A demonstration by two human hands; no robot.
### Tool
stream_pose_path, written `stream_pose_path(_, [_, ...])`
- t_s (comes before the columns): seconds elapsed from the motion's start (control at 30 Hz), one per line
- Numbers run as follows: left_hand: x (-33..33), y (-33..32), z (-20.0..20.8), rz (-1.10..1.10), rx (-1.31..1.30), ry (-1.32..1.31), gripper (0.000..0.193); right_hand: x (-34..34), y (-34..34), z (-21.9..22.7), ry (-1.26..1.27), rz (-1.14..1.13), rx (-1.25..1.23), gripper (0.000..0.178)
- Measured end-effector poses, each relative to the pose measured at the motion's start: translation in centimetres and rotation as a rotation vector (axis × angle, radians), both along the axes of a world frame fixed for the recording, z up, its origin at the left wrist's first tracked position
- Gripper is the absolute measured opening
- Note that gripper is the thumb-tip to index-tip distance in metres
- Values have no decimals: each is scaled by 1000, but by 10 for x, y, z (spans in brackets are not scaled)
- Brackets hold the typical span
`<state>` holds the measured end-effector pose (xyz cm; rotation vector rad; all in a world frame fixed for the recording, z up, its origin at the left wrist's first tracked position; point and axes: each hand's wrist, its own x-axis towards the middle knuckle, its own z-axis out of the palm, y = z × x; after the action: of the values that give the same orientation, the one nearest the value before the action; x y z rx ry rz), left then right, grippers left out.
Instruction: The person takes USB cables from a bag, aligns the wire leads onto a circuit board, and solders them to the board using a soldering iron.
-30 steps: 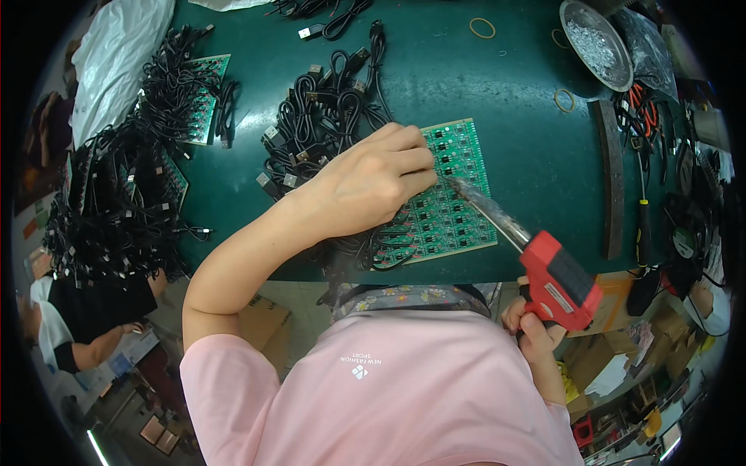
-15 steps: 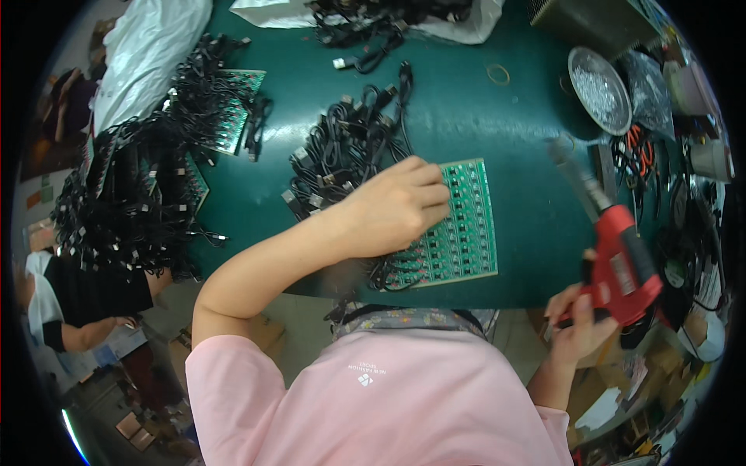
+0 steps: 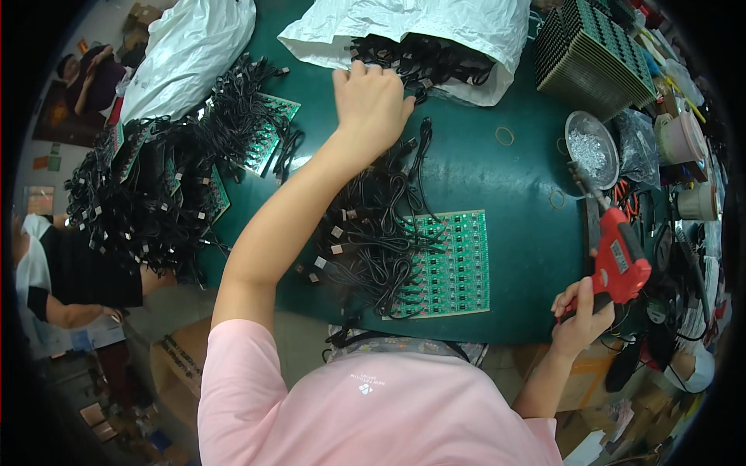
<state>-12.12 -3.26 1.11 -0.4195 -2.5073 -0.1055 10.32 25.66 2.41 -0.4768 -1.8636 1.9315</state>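
Observation:
My left hand [image 3: 371,105] is stretched out to the mouth of a white plastic bag [image 3: 423,19], over black USB cables [image 3: 458,60]. Its fingers bend down at the cables and the thumb stands apart; the fingertips are partly hidden, and no held cable shows. My right hand [image 3: 581,317] grips the black handle of a red soldering gun [image 3: 619,260], whose metal tip points up and left beside a bowl. Before me lies a green circuit board panel [image 3: 458,268], with several black cables [image 3: 373,248] spread over and beside its left part.
At the left lies a big heap of cabled boards [image 3: 148,194], below another white bag [image 3: 190,58]. A metal bowl [image 3: 590,144] of small clear pieces stands at the right, near a stack of board panels [image 3: 598,66]. Rubber bands [image 3: 504,137] lie on the green table. Other people sit far left.
My left hand has left the circuit board and moved up to the cables at the bag's mouth. The soldering gun remains in my right hand. The view has shifted, showing more of the far table.

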Motion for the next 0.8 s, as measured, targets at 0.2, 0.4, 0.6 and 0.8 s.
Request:
stream_pose_path(0.2, [-32,1,-7,113,-218,-94,12,12,-1,-8,10,-7,0,40])
stream_pose_path(0.4, [-42,-6,27,-324,534,93,11,11,0,-5,14,5,-26,41])
stream_pose_path(0.6, [-39,-3,42,-550,1461,-216,13,16,-4,-8,51,-17,-7,40])
stream_pose_path(0.8, [-23,1,24,-523,359,-50,12,16,-6,-3,61,-19,-77,39])
